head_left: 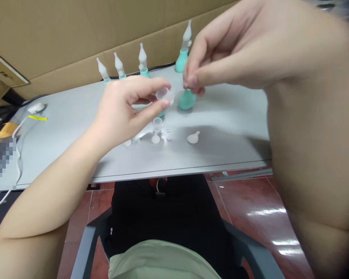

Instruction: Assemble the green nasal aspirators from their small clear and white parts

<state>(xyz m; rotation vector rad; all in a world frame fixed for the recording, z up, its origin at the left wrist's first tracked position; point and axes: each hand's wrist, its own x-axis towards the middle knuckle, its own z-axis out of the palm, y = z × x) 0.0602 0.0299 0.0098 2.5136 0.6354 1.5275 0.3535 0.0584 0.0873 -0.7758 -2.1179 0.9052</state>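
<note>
My left hand [125, 104] pinches a clear plastic cup-like chamber [164, 94] between thumb and forefinger, above the table. To its right, the fingers of my right hand [232, 54] are pressed together, and whatever they may hold is hidden. Just below those fingertips a green squeeze bulb [187, 100] stands on the table. Part of another green bulb [161, 114] shows under my left hand. Closer to me lie a clear cup piece [157, 124], a white teardrop-shaped tip [193, 137], a second white tip [156, 138] and a small clear part [168, 135].
Along the back of the grey table [61, 143] stand several assembled nasal aspirators [143, 58], one [182, 58] beside my right hand. A cardboard wall [75, 35] rises behind. At the left are a white device [36, 107] and cable. A chair armrest [85, 244] flanks my lap.
</note>
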